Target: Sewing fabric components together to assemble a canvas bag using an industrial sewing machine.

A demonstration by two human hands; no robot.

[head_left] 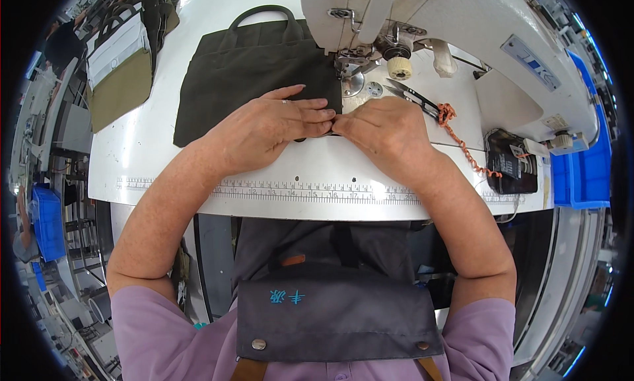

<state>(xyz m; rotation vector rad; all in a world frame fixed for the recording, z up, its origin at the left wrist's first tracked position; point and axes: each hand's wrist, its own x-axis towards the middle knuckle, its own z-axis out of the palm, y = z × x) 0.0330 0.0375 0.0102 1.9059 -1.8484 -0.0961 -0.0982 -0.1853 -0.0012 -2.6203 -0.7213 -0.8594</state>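
A dark green fabric bag (244,74) with a looped handle lies flat on the white sewing table, its right edge by the presser foot of the sewing machine (456,24). My left hand (271,123) rests on the lower part of the bag with its fingers stretched toward the right edge. At that edge, close to the bag's lower right corner, the fingers of my right hand (383,130) are pinched together on the cloth. The fingertips of both hands nearly meet there. My right hand partly covers what lies beneath it.
Black thread snips (413,97) on a coiled orange cord (462,143) lie right of the needle area. A printed ruler (297,191) runs along the table's front edge. More bags (122,77) hang at the far left. A blue bin (584,170) stands at the right.
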